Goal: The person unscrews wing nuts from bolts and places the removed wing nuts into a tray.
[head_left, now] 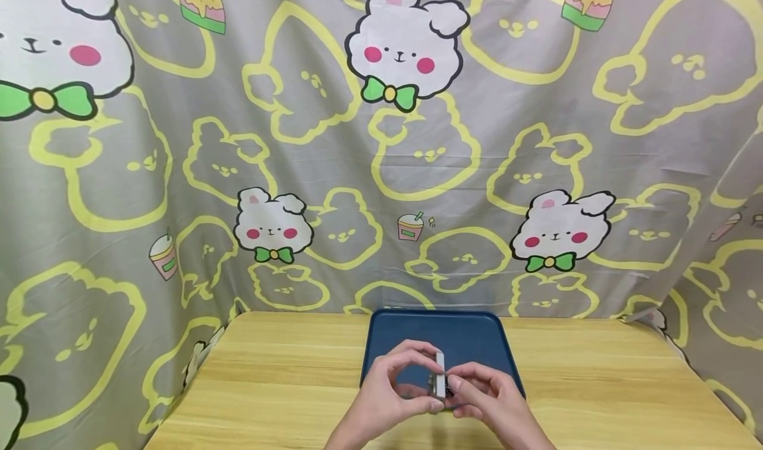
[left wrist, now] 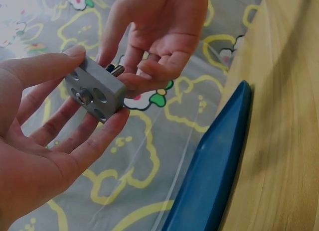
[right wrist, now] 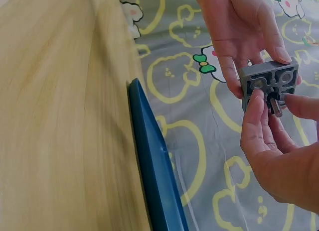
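My left hand (head_left: 384, 387) grips a small grey square block (left wrist: 96, 86) by its edges, thumb on one side and fingers on the opposite one. In the left wrist view its face has round holes at the corners and a metal piece at its centre. From the ribbed face a metal bolt (right wrist: 276, 107) sticks out, with a small black part at its base. My right hand (head_left: 491, 393) has its curled fingers and thumb around that bolt, one fingertip against the block's ribbed face. How firmly the thumb presses the bolt is hard to see.
Under and beyond the hands, a dark blue tray (head_left: 441, 327) lies on the wooden table (head_left: 286, 364). A grey curtain (head_left: 334, 165) with yellow outlines and white cartoon animals hangs behind the table and along its sides.
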Demonstrator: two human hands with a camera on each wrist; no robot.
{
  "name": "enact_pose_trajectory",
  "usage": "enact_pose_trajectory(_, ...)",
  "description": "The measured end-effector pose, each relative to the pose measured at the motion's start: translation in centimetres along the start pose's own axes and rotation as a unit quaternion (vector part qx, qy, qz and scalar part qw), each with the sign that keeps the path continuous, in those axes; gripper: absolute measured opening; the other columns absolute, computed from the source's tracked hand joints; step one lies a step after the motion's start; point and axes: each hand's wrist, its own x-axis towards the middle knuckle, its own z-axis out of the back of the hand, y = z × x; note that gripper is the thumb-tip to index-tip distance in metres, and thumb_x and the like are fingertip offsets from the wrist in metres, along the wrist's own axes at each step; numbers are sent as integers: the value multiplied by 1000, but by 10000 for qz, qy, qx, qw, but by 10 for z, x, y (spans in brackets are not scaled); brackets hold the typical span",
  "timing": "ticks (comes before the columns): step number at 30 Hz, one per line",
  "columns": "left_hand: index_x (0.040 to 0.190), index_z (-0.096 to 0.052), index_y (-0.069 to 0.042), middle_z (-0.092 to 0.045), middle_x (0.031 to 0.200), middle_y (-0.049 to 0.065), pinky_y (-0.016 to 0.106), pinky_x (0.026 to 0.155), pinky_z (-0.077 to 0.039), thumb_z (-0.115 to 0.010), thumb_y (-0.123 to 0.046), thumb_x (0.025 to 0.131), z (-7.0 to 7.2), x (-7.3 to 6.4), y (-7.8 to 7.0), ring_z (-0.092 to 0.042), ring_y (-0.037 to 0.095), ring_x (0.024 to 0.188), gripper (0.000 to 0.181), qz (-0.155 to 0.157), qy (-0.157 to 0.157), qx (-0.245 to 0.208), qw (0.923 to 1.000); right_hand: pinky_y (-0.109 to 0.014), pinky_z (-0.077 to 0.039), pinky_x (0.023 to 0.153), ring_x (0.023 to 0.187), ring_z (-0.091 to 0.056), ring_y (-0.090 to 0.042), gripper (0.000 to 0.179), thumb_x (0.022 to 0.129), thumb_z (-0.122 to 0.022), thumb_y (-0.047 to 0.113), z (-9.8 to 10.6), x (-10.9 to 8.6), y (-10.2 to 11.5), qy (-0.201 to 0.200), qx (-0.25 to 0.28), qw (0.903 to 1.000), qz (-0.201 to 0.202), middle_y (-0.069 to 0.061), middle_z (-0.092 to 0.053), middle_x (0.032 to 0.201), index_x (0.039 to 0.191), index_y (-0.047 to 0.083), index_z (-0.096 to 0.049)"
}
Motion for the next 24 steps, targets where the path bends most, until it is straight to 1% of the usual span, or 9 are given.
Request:
enact_pose_trajectory(3,117,-71,-4,-54,139,15,41,85,-63,-83,-2,86,-1,0,1,-54,29,129,33,-77,4,11,10000,-34,-62,84,99,-73,-25,37,104,-64,28,1,1,-1,145,235,9996,-109,-12,-73,111,124,-3,-65)
enact_pose_trajectory(4,117,-71,-3,-54,138,16,41,84,-63,-83,-2,86,-1,-1,1,-54,29,129,33,-133,11,12,9999,-34,-62,84,99,-73,-25,36,104,-64,27,1,1,-2,164,277,9994,-115,-12,-73,110,124,-2,-65)
enact_pose_trajectory(7,117,-72,-4,-55,138,16,41,84,-63,-83,-2,86,-2,-1,1,-54,29,128,33,-172,37,15,9998,-33,-62,84,97,-73,-24,34,103,-65,26,0,1,-2,168,349,9992,-104,-12,-73,109,123,-3,-66)
enact_pose_trajectory(13,117,-71,-2,-56,137,13,40,83,-63,-83,-2,86,-2,-1,1,-54,29,128,33,-88,45,109,9999,-34,-62,84,92,-71,-23,32,101,-68,21,-1,1,-3,73,367,9993,-44,-12,-72,108,121,-4,-66)
enact_pose_trajectory(17,117,-71,-1,-56,137,13,39,83,-63,-83,-3,85,-2,-1,2,-55,28,127,34,-98,13,100,9999,-35,-63,82,93,-72,-23,31,99,-72,19,-3,0,-2,-137,-2,9997,199,-11,-71,108,118,-4,-67)
enact_pose_trajectory(19,117,-71,-1,-56,137,14,40,83,-63,-83,-3,85,-2,-1,3,-56,29,127,34,-195,2,60,9998,-36,-63,81,95,-73,-23,31,97,-73,18,-4,-1,0,-268,-274,9985,396,-12,-71,109,117,-5,-67)
enact_pose_trajectory(22,117,-71,-2,-56,136,15,41,83,-63,-83,-4,86,-2,-1,4,-57,28,126,33,-347,0,-6,9994,-36,-64,79,96,-74,-22,30,96,-74,15,-6,-3,1,-377,-629,9942,790,-15,-70,109,115,-8,-66)
enact_pose_trajectory(24,118,-71,-1,-57,136,15,41,83,-63,-83,-4,86,-1,-1,5,-58,28,126,34,-375,-12,-71,9993,-34,-64,79,94,-74,-20,28,95,-75,11,-9,-5,3,-453,-844,9904,999,-16,-69,108,113,-8,-67)
